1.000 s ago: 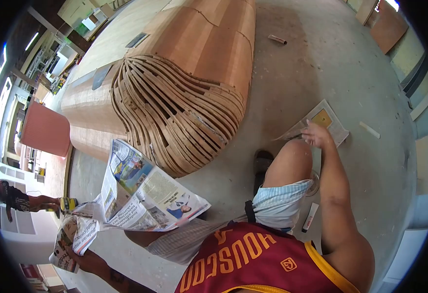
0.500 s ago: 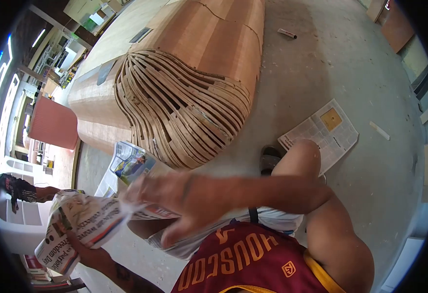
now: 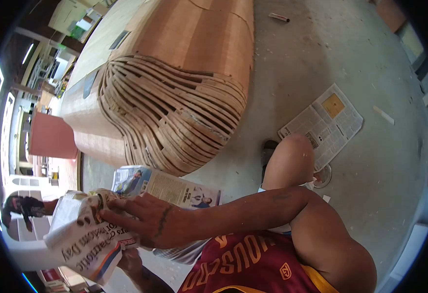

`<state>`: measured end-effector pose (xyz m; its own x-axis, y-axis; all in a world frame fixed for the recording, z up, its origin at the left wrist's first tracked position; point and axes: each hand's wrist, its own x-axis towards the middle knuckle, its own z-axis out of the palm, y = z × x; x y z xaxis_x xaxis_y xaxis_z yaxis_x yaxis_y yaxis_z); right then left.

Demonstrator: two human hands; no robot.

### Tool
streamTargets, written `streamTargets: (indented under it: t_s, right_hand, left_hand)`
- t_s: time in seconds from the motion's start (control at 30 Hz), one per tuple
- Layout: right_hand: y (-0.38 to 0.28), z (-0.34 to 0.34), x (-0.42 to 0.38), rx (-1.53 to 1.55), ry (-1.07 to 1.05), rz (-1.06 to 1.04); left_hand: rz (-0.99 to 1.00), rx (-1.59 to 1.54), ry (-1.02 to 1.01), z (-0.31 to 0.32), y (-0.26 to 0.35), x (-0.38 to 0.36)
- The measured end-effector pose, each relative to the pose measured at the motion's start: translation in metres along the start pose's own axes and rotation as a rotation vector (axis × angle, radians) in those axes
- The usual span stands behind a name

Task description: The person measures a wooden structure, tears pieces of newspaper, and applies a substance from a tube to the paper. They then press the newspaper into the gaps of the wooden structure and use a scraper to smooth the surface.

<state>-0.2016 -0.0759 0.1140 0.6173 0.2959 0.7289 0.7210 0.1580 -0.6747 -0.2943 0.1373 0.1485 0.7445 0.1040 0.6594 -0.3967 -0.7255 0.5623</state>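
Note:
A printed newspaper sheet (image 3: 89, 239), folded and crumpled, is held up at the lower left. My right hand (image 3: 153, 219) lies over its upper right part, fingers curled onto the paper. From below, my left hand (image 3: 130, 263) grips the sheet's lower edge; its fingers are partly hidden behind the paper. Another newspaper (image 3: 175, 189) lies behind my right hand, spread beside the large wooden form. That form (image 3: 175, 112) has many curved, layered strips at its near end and smooth panelled sides.
On the floor to the right lies an open newspaper (image 3: 316, 124) with a yellowish square (image 3: 333, 105) on it. A round container (image 3: 323, 176) sits by my knee. A small tube (image 3: 279, 17) and a pale strip (image 3: 384, 115) are farther off. Another person (image 3: 25, 210) is at the left.
My right hand, blurred before, has moved left and down onto the newspaper. The sheet is now bunched more tightly between both hands. The view has shifted slightly.

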Motion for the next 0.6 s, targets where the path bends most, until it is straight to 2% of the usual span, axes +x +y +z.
streamTargets:
  t_s: [0.07, 0.13, 0.17, 0.23, 0.27, 0.37, 0.4, 0.5, 0.53, 0.6]
  right_hand:
    - [0.014, -0.005, 0.001, 0.2, 0.006, 0.081]
    - [0.024, -0.026, 0.011, 0.36, -0.113, 0.284]
    - [0.027, -0.033, 0.014, 0.444, -0.17, 0.384]
    - [0.031, -0.032, 0.014, 0.473, -0.124, 0.323]
    - [0.032, -0.031, 0.014, 0.487, -0.098, 0.292]
    - [0.036, -0.024, 0.006, 0.649, -0.02, 0.269]
    - [0.035, -0.027, 0.01, 0.808, -0.04, 0.294]
    - [0.025, -0.049, 0.009, 0.77, -0.183, 0.379]
    - [0.023, -0.058, 0.012, 0.716, -0.233, 0.394]
    - [0.022, -0.071, 0.017, 0.609, -0.347, 0.417]
  left_hand:
    - [0.069, 0.012, -0.25, -0.016, -0.02, 0.016]
    - [0.014, 0.079, -0.386, 0.015, 0.02, 0.053]
    - [0.058, 0.151, -0.35, 0.028, 0.021, 0.064]
    - [0.151, 0.294, -0.275, 0.042, 0.018, 0.078]
    - [-0.106, 0.121, -0.324, 0.04, 0.004, 0.069]
    - [0.049, 0.132, -0.326, 0.052, -0.009, 0.073]
    - [0.033, 0.138, -0.3, 0.06, -0.007, 0.075]
    - [0.222, 0.325, -0.324, 0.072, 0.007, 0.085]
    - [0.148, 0.236, -0.336, 0.069, 0.004, 0.083]
    - [0.189, 0.334, -0.377, 0.07, -0.006, 0.079]
